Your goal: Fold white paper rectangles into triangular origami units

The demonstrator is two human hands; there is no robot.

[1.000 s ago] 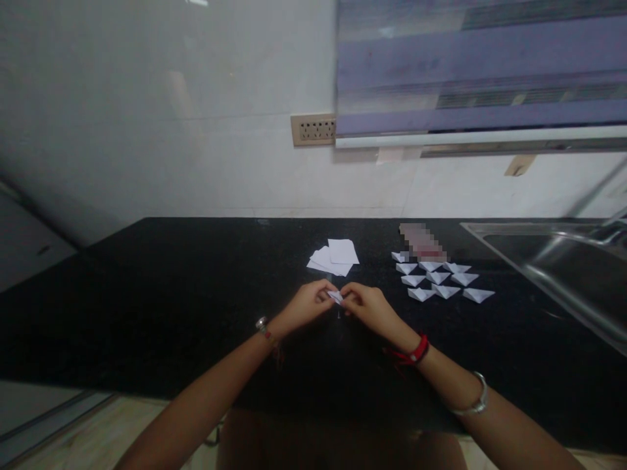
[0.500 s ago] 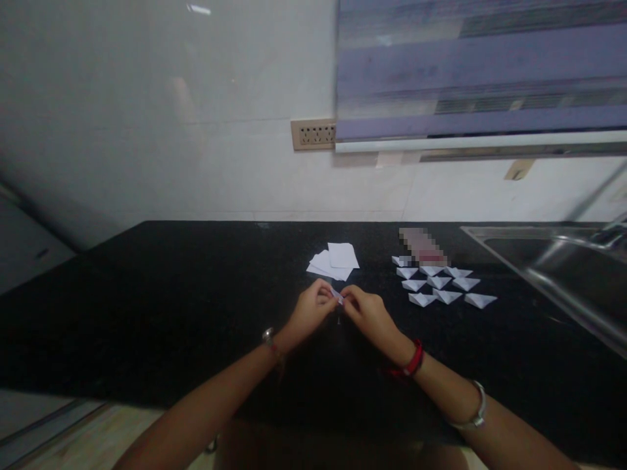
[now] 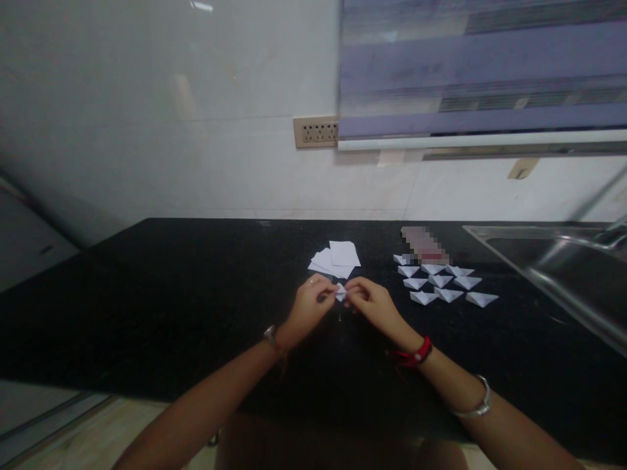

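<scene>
Between my two hands is a small folded piece of white paper (image 3: 341, 293), pinched from both sides just above the black countertop (image 3: 206, 294). My left hand (image 3: 313, 305) is closed, its thumb and forefinger on the paper's left edge. On the other side, my right hand (image 3: 375, 305) is closed too and grips the right edge with its fingertips. Right behind them lies a loose pile of flat white paper sheets (image 3: 344, 253). To the right, several folded paper pieces (image 3: 440, 281) with pointed ends rest in rows.
A blurred-out flat object (image 3: 424, 245) lies behind the folded pieces. The steel sink (image 3: 548, 287) is set into the counter at the right. On the tiled wall are a socket strip (image 3: 318, 132) and a purple striped blind (image 3: 480, 72).
The folded paper has been turned between my fingertips and now shows a wider, diamond-like face. Both hands stay in nearly the same spot; the view has shifted slightly.
</scene>
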